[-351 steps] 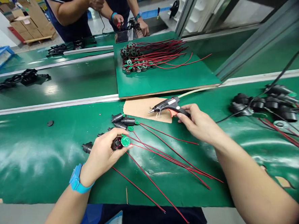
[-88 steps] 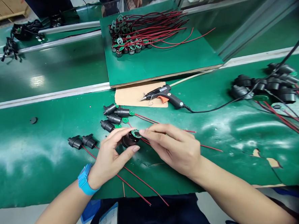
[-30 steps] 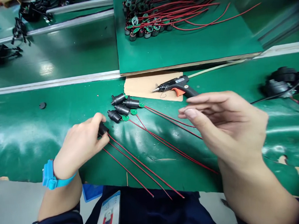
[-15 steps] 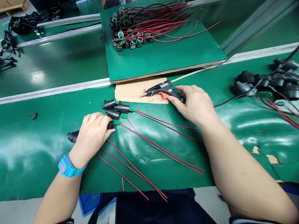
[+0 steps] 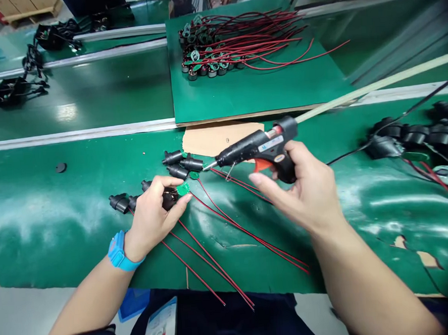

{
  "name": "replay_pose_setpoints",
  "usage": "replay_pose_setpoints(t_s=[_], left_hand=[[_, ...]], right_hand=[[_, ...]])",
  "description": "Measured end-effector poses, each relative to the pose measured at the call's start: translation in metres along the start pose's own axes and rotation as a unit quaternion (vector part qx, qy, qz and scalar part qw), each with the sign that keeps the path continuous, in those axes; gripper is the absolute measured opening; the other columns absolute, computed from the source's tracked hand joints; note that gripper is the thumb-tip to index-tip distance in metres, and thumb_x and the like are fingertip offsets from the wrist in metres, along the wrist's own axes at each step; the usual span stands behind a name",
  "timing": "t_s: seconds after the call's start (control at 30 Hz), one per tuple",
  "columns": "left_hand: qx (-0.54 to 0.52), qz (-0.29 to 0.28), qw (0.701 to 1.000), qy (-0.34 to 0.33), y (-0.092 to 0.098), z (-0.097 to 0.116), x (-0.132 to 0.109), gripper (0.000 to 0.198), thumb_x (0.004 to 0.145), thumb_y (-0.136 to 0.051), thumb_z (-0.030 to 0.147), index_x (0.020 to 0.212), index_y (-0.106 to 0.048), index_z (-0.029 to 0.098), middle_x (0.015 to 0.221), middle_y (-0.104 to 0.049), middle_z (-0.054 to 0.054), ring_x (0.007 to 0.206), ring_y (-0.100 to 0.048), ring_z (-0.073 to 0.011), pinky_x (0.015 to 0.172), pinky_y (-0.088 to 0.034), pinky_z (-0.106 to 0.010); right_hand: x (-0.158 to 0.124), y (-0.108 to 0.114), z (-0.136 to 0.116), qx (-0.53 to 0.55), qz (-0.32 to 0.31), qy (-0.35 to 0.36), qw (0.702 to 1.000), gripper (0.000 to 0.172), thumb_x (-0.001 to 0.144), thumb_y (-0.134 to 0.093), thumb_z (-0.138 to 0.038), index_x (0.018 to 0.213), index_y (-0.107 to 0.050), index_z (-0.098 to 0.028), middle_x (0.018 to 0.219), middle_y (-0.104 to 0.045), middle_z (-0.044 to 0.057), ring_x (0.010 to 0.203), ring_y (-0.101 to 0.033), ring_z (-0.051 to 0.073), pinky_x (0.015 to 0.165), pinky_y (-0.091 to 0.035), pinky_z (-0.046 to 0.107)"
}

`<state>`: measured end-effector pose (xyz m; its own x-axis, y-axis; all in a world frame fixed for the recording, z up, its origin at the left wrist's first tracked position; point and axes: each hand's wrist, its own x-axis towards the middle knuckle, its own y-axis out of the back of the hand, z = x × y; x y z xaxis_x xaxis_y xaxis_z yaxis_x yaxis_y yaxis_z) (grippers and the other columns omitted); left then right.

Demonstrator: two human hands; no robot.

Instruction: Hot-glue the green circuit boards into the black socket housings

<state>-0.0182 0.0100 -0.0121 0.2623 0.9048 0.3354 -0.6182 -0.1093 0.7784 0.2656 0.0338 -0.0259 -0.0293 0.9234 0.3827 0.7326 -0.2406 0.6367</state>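
My right hand grips a black glue gun with an orange trigger, lifted off the green mat, nozzle pointing left. A long pale glue stick juts from its back. My left hand, with a blue wristband, is closed on a black plastic housing that carries a small round green circuit board and red wires. The nozzle tip hangs a little up and right of that board. Several more black housings with green boards lie just beyond my left hand.
A brown cardboard piece lies under the gun's former spot. A raised green board holds a heap of coils with red wires. A pile of black parts sits at the right. Other cable bundles lie on the far conveyor.
My right hand has picked the glue gun up off the cardboard and swung its nozzle toward my left hand. My left hand has taken up a housing and turned its green board upward.
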Motion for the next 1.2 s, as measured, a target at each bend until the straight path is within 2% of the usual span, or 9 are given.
replay_pose_setpoints(t_s=[0.07, 0.13, 0.3, 0.4, 0.57, 0.9, 1.03, 1.13, 1.2], left_hand=[[-0.015, 0.002, 1.0, 0.014, -0.002, 0.005, -0.001, 0.03, 0.088, -0.076, 0.026, 0.111, -0.057, 0.022, 0.088, -0.064, 0.004, 0.07, -0.063, -0.0096, 0.065, -0.051, -0.02], [-0.029, -0.003, 0.999, 0.03, -0.002, 0.008, -0.002, 0.03, 0.087, -0.077, 0.026, 0.109, -0.057, 0.023, 0.085, -0.063, 0.005, 0.066, -0.061, -0.0086, 0.061, -0.049, -0.019], [-0.076, -0.023, 0.996, 0.05, -0.002, 0.014, -0.005, 0.028, 0.087, -0.077, 0.029, 0.104, -0.056, 0.022, 0.077, -0.058, 0.006, 0.057, -0.055, -0.007, 0.053, -0.043, -0.019], [-0.089, -0.033, 0.993, 0.065, -0.001, 0.015, -0.006, 0.028, 0.087, -0.076, 0.031, 0.103, -0.055, 0.023, 0.074, -0.055, 0.007, 0.056, -0.054, -0.0077, 0.051, -0.042, -0.02], [-0.096, -0.034, 0.992, 0.074, -0.001, 0.017, -0.006, 0.027, 0.088, -0.075, 0.032, 0.102, -0.055, 0.022, 0.073, -0.055, 0.006, 0.056, -0.054, -0.0085, 0.05, -0.042, -0.021], [-0.083, -0.034, 0.993, 0.08, -0.001, 0.015, -0.007, 0.027, 0.088, -0.075, 0.033, 0.103, -0.055, 0.023, 0.077, -0.057, 0.005, 0.06, -0.057, -0.0096, 0.052, -0.043, -0.022], [-0.083, -0.037, 0.992, 0.082, -0.003, 0.014, -0.008, 0.026, 0.088, -0.075, 0.03, 0.103, -0.055, 0.023, 0.079, -0.058, 0.004, 0.063, -0.059, -0.0098, 0.055, -0.045, -0.022], [-0.081, -0.038, 0.993, 0.083, -0.004, 0.014, -0.007, 0.025, 0.089, -0.074, 0.029, 0.103, -0.055, 0.023, 0.079, -0.058, 0.004, 0.062, -0.059, -0.0101, 0.054, -0.044, -0.022], [-0.074, -0.034, 0.994, 0.076, -0.003, 0.014, -0.007, 0.025, 0.088, -0.074, 0.029, 0.103, -0.055, 0.023, 0.079, -0.057, 0.004, 0.061, -0.058, -0.0096, 0.053, -0.045, -0.022]], right_hand=[[-0.005, -0.003, -0.011, -0.018, 0.026, 0.009, 0.999, 0.048, 0.077, -0.076, -0.062, 0.096, -0.057, -0.023, 0.073, -0.057, 0.0, 0.06, -0.054, 0.017, 0.059, -0.047, 0.034], [-0.01, -0.005, -0.018, -0.035, 0.033, 0.023, 0.999, 0.043, 0.078, -0.078, -0.06, 0.092, -0.057, -0.024, 0.074, -0.061, 0.001, 0.065, -0.059, 0.019, 0.06, -0.047, 0.034], [-0.016, -0.006, -0.022, -0.114, 0.041, 0.06, 0.991, 0.024, 0.088, -0.069, -0.046, 0.098, -0.058, -0.027, 0.075, -0.062, 0.002, 0.067, -0.06, 0.02, 0.06, -0.047, 0.034], [-0.017, -0.006, -0.021, -0.145, 0.032, 0.071, 0.986, 0.02, 0.088, -0.065, -0.039, 0.104, -0.058, -0.028, 0.075, -0.061, 0.002, 0.066, -0.059, 0.021, 0.06, -0.047, 0.035], [-0.018, -0.006, -0.022, -0.148, 0.022, 0.089, 0.985, 0.019, 0.089, -0.063, -0.031, 0.107, -0.059, -0.027, 0.077, -0.062, 0.003, 0.069, -0.061, 0.022, 0.061, -0.048, 0.035], [-0.02, -0.005, -0.019, -0.173, 0.022, 0.125, 0.977, 0.019, 0.092, -0.061, -0.029, 0.111, -0.061, -0.027, 0.075, -0.063, 0.004, 0.067, -0.06, 0.022, 0.06, -0.046, 0.036], [-0.024, -0.002, -0.02, -0.202, 0.043, 0.172, 0.963, 0.024, 0.092, -0.064, -0.031, 0.116, -0.062, -0.027, 0.08, -0.068, 0.006, 0.068, -0.061, 0.023, 0.06, -0.043, 0.036], [-0.028, 0.0, -0.023, -0.241, 0.07, 0.211, 0.945, 0.034, 0.089, -0.071, -0.035, 0.122, -0.065, -0.029, 0.077, -0.069, 0.005, 0.065, -0.06, 0.022, 0.057, -0.038, 0.035], [-0.028, 0.0, -0.022, -0.266, 0.057, 0.197, 0.942, 0.034, 0.089, -0.071, -0.037, 0.122, -0.068, -0.031, 0.076, -0.069, 0.004, 0.064, -0.06, 0.021, 0.057, -0.035, 0.035]])
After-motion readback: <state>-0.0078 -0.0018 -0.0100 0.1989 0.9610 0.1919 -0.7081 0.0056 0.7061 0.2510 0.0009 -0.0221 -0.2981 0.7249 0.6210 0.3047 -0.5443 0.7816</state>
